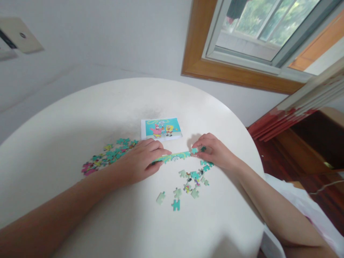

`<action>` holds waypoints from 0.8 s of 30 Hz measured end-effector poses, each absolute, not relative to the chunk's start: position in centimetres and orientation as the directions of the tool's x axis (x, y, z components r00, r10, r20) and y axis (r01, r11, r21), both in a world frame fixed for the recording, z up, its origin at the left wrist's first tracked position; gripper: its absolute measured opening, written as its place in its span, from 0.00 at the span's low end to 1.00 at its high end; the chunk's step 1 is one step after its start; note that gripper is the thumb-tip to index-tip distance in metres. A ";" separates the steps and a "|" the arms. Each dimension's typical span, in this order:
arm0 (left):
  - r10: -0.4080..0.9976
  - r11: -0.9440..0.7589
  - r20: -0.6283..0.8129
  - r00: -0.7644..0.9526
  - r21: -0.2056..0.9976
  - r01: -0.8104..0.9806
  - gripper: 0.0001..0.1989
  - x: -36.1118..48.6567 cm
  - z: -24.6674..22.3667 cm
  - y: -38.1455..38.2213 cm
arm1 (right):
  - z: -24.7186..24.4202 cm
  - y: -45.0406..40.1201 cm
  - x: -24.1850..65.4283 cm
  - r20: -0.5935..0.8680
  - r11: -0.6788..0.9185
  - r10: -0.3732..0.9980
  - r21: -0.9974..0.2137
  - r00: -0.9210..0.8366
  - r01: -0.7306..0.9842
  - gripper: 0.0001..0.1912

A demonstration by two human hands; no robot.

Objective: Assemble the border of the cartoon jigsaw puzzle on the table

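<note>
A narrow strip of joined jigsaw pieces (pixel 176 156), teal with a yellow-green upper edge, lies in the middle of the table. My left hand (pixel 143 157) grips its left end, fingers along the top edge and thumb below, covering that part. At the strip's other end my right hand (pixel 213 150) pinches a teal jigsaw piece (pixel 194 151) between thumb and fingers. Whether this piece is locked into the strip I cannot tell. A darker teal piece (pixel 203 148) shows beside the right fingers. Just beyond the strip lies a card with a cartoon picture (pixel 161 128).
A heap of loose jigsaw pieces (pixel 110 156) spreads left of my left hand, partly behind the forearm. Several scattered pieces (pixel 195 175) lie nearer to me, below the strip. The round white table (pixel 120 225) meets a wall with a window (pixel 258 36) at right.
</note>
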State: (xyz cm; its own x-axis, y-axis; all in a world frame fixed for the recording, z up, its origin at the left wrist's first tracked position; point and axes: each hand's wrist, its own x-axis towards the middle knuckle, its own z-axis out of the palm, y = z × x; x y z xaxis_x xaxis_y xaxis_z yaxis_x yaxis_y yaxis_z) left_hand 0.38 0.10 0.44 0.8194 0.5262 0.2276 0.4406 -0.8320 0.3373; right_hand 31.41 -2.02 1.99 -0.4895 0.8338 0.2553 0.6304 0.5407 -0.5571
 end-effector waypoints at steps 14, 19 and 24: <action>0.523 -0.837 0.242 0.817 0.326 0.439 0.16 0.3 0.2 0.2 | 1.9 -2.6 31.4 0.110 0.317 0.928 -0.733 -0.356 0.601 0.11; 0.530 -0.833 0.238 0.814 0.328 0.446 0.16 0.3 0.3 0.1 | 1.7 -2.6 31.3 0.129 0.274 0.948 -0.796 -0.290 0.540 0.09; 0.530 -0.832 0.236 0.815 0.331 0.445 0.16 0.3 0.3 0.2 | 1.3 -2.5 31.2 0.080 0.165 0.968 -0.916 -0.237 0.365 0.10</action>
